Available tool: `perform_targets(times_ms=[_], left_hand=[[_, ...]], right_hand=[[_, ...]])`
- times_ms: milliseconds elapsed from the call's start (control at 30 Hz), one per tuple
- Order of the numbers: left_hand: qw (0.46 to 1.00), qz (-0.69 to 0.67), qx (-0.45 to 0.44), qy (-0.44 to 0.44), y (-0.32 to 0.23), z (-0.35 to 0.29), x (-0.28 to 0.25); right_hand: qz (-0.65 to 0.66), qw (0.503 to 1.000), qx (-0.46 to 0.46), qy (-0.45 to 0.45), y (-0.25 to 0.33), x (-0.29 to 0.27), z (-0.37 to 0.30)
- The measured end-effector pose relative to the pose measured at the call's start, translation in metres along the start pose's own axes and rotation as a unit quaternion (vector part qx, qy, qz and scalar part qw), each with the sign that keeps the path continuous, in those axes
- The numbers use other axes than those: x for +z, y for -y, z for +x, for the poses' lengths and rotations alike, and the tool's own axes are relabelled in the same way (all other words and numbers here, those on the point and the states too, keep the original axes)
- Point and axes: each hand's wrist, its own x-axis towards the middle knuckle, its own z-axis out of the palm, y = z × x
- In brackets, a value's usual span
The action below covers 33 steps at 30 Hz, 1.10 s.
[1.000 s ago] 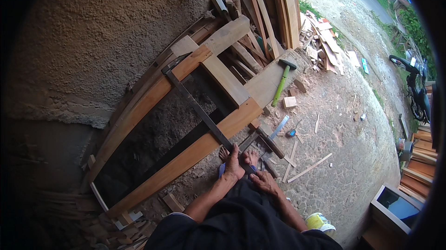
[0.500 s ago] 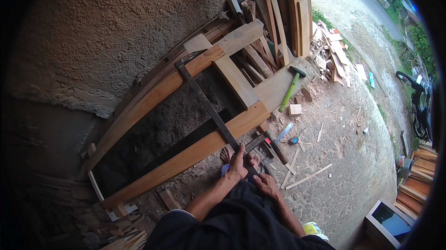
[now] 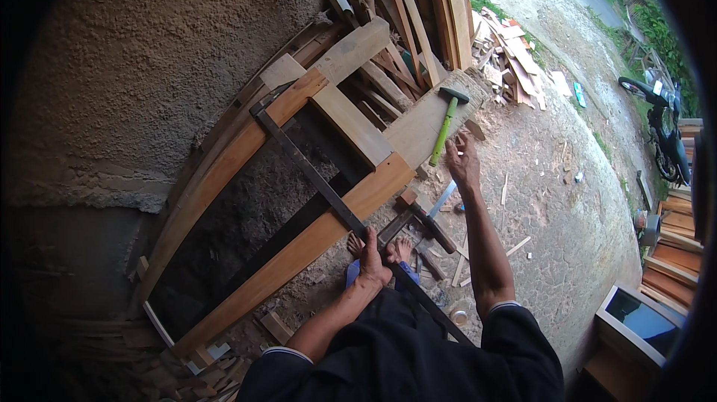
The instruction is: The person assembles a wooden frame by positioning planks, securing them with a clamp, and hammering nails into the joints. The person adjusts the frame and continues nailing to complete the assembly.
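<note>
A long dark metal bar clamp (image 3: 302, 161) lies across a wooden frame (image 3: 299, 253), its far jaw hooked over the frame's far rail. My left hand (image 3: 371, 264) is closed round the clamp's bar, just beside the near rail. The clamp's sliding arm and dark handle (image 3: 441, 236) stick out to the right of that hand. My right hand (image 3: 464, 164) is stretched forward, fingers apart and slightly curled, beside the green handle of a hammer (image 3: 444, 129). The hammer lies on a wide board (image 3: 418, 129); whether my fingertips touch it I cannot tell.
Timber leans by the rough wall (image 3: 172, 51), with a heap of offcuts (image 3: 515, 58) beyond. A metal square's blade (image 3: 443, 199) and wood strips lie on the concrete floor. Planks and a glazed frame (image 3: 635, 320) stand at right, and a motorcycle (image 3: 665, 129) is parked farther back.
My right hand has left the clamp bar near my body and reached forward to the hammer's handle. My left hand has stayed on the bar. The view has shifted slightly.
</note>
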Motion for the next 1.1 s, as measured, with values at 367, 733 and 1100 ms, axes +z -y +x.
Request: perform_targets(times_ms=[367, 733, 1100], left_hand=[[0.999, -0.005, 0.019, -0.047, -0.005, -0.009, 0.016], [0.999, -0.002, 0.006, -0.031, -0.013, -0.021, 0.030], [0.999, 0.014, 0.023, -0.022, -0.012, -0.021, 0.027]], right_hand=[[0.017, 0.998, -0.053, 0.003, -0.034, 0.026, 0.073], [0.179, 0.903, 0.086, 0.380, 0.038, -0.051, -0.048], [0.237, 0.911, 0.095, 0.325, 0.045, -0.042, -0.040]])
